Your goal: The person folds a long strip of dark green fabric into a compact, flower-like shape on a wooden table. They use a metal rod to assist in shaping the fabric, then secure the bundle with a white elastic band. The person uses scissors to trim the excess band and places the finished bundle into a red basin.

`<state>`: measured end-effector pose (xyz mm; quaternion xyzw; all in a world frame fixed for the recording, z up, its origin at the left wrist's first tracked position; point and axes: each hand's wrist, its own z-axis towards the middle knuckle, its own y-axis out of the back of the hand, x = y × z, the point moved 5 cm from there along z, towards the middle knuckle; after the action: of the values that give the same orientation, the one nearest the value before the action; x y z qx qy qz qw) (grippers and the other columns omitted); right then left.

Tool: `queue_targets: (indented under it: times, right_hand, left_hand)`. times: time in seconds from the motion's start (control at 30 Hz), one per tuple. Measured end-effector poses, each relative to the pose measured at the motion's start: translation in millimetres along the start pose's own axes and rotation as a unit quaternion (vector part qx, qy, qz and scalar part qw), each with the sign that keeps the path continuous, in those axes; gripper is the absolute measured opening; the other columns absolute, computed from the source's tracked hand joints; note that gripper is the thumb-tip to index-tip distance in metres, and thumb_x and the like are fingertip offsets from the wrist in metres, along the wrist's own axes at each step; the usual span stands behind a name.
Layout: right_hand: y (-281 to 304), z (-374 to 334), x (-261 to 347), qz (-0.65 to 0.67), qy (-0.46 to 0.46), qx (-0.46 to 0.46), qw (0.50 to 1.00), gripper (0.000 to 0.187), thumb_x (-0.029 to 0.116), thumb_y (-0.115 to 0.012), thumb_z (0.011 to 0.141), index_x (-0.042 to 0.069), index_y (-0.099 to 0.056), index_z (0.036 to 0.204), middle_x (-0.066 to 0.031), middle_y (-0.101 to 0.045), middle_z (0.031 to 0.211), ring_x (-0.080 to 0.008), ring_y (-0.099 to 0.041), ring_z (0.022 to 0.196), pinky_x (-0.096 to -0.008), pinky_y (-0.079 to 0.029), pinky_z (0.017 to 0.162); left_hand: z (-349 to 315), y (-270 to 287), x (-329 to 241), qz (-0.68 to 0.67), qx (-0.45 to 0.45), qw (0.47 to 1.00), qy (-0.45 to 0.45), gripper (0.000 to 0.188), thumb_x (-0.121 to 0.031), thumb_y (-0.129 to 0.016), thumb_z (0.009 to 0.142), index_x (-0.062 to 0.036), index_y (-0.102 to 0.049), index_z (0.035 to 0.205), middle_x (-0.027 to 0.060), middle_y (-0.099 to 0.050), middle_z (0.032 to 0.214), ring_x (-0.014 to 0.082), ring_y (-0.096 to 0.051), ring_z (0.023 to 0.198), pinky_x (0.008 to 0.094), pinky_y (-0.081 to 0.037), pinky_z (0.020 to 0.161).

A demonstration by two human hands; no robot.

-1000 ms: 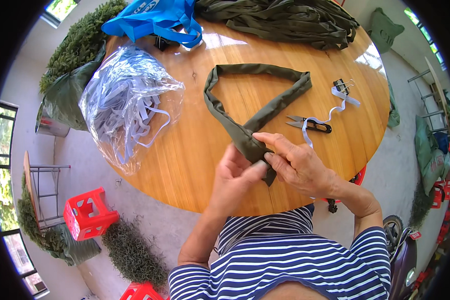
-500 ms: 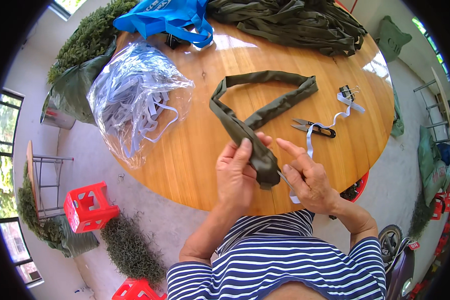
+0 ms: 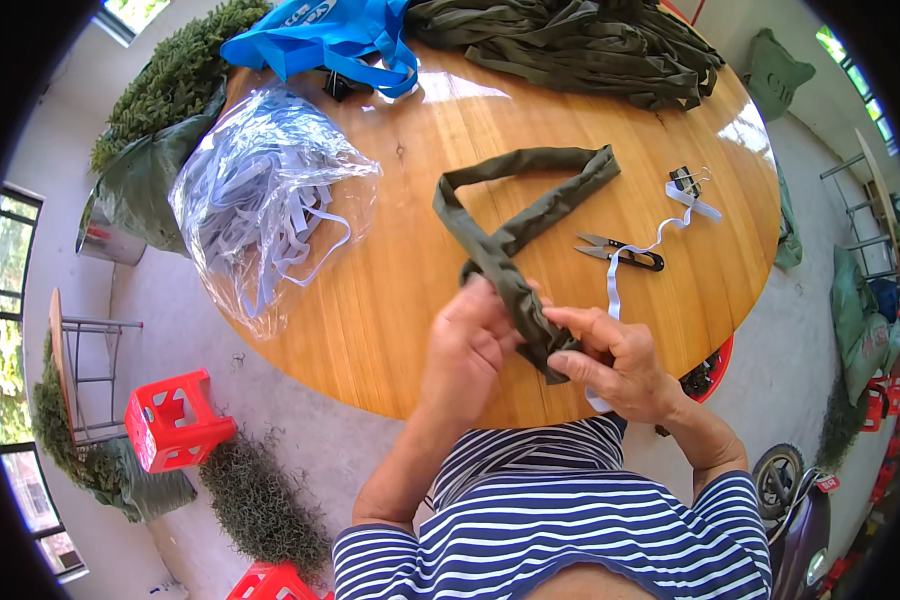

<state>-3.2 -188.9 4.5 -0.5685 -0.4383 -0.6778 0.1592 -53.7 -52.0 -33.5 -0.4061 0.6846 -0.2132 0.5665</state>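
Note:
A long dark green fabric tube (image 3: 522, 225) lies looped on the round wooden table, its near end gathered between my hands. My left hand (image 3: 467, 345) is closed on this end from the left, fingers partly behind the cloth and slightly blurred. My right hand (image 3: 618, 365) pinches the bunched tip between thumb and fingers. A white elastic band (image 3: 613, 285) runs from a black binder clip (image 3: 684, 182) toward my right hand, which hides part of it; a short piece shows below. Black-handled thread snips (image 3: 620, 252) lie beside the band, blades pointing left.
A clear plastic bag (image 3: 270, 200) of white elastic strips sits at the table's left. Behind it is a blue bag (image 3: 320, 40); a pile of green fabric strips (image 3: 570, 50) covers the far edge. A red stool (image 3: 180, 420) stands on the floor at left, a motorbike (image 3: 800, 510) at right.
My left hand has shifted down along the tube, and my right fingers have closed on its tip. The cloth is more bunched. A thin rod seen earlier at my right hand is now hidden.

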Motion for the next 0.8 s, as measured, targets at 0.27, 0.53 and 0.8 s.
queue_targets:
  times: [0.27, 0.53, 0.8]
  right_hand:
    - [-13, -6, 4, -0.026, -0.007, -0.034, 0.999, 0.054, 0.007, -0.065, 0.078, 0.003, -0.042, 0.127, 0.0000, -0.038, 0.054, -0.0069, -0.036, 0.047, -0.0226, -0.031, 0.046]
    - [-6, -3, 0, -0.100, 0.099, -0.070, 0.988, 0.046, 0.008, -0.065, 0.077, 0.003, -0.047, 0.120, -0.0133, -0.064, 0.087, -0.0193, -0.060, 0.057, -0.0286, -0.047, 0.051]
    - [2, -17, 16, -0.146, 0.129, -0.020, 0.981, 0.044, 0.010, -0.066, 0.076, 0.004, -0.050, 0.116, -0.0129, -0.064, 0.093, -0.0216, -0.063, 0.059, -0.0291, -0.049, 0.051]
  left_hand:
    - [9, 7, 6, 0.042, -0.044, 0.997, -0.053, 0.028, -0.024, -0.045, 0.093, 0.0007, -0.056, 0.099, 0.0112, -0.064, 0.093, 0.0174, -0.062, 0.082, 0.0286, -0.051, 0.074]
    - [-8, -3, 18, 0.058, -0.042, 0.997, 0.012, 0.028, -0.021, -0.051, 0.090, -0.0002, -0.052, 0.109, 0.0104, -0.060, 0.101, 0.0154, -0.058, 0.090, 0.0257, -0.046, 0.076]
    - [23, 16, -49, -0.007, -0.039, 0.997, -0.063, 0.028, -0.023, -0.044, 0.093, 0.0010, -0.052, 0.106, 0.0147, -0.060, 0.103, 0.0244, -0.059, 0.096, 0.0338, -0.050, 0.081]
